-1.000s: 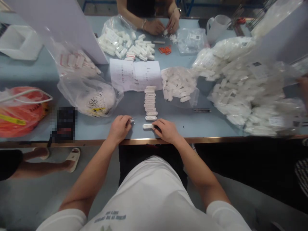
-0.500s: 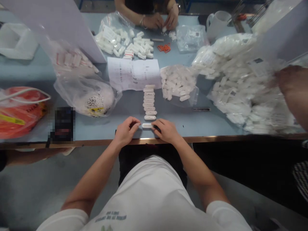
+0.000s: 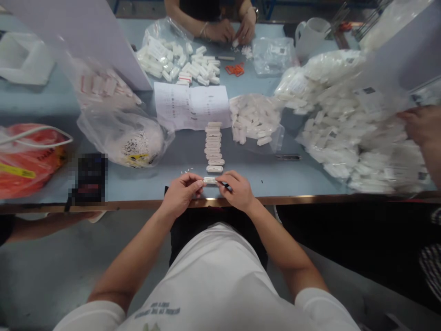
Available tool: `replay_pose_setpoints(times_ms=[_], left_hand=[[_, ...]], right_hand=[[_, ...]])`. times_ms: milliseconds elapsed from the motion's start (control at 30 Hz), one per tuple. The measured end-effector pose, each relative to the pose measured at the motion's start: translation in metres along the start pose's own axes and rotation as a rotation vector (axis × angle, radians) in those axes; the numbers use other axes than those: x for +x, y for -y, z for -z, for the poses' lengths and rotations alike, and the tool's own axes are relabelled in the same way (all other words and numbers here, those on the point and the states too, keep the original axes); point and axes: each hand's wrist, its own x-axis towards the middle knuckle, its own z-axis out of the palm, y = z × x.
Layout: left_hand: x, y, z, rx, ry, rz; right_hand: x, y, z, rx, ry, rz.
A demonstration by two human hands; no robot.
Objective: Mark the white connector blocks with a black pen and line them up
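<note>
Your left hand (image 3: 181, 194) pinches the end of the white multi-pin connector (image 3: 210, 180) narrowly; hold it steady against your right hand (image 3: 237, 191), tightly gripping a small dark tool (image 3: 227, 186).

The person wears a loose white short-sleeved T-shirt (image 3: 206, 280) with small blue-grey lettering (image 3: 153, 311) printed on its front. Its left sleeve (image 3: 90, 317) and right sleeve (image 3: 322, 305) end above the elbows, leaving the arms bare down to the left hand (image 3: 179, 196) and right hand (image 3: 237, 192). Dark shorts or trousers (image 3: 182, 239) show beyond the shirt.

White plastic connector (image 3: 209, 180), rows of tiny holes, held level
</note>
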Motion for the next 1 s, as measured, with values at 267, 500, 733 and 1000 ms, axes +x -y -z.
replay_pose_setpoints(times_ms=[267, 500, 733, 1000], left_hand=[[-0.006, -0.002, -0.012, -0.261, 0.025, 0.123], [-0.009, 0.002, -0.018, -0.256, 0.022, 0.12], [0.0, -0.001, -0.014, -0.007, -0.065, 0.004], [0.015, 0.009, 0.016, 0.895, -0.197, -0.412]], right_hand=[[0.003, 0.016, -0.006, -0.01, 0.051, 0.113], [0.004, 0.019, -0.011, -0.109, -0.042, 0.213], [0.017, 0.008, -0.002, 0.001, -0.18, 0.052], [0.011, -0.008, 0.015, -0.035, -0.044, -0.066]])
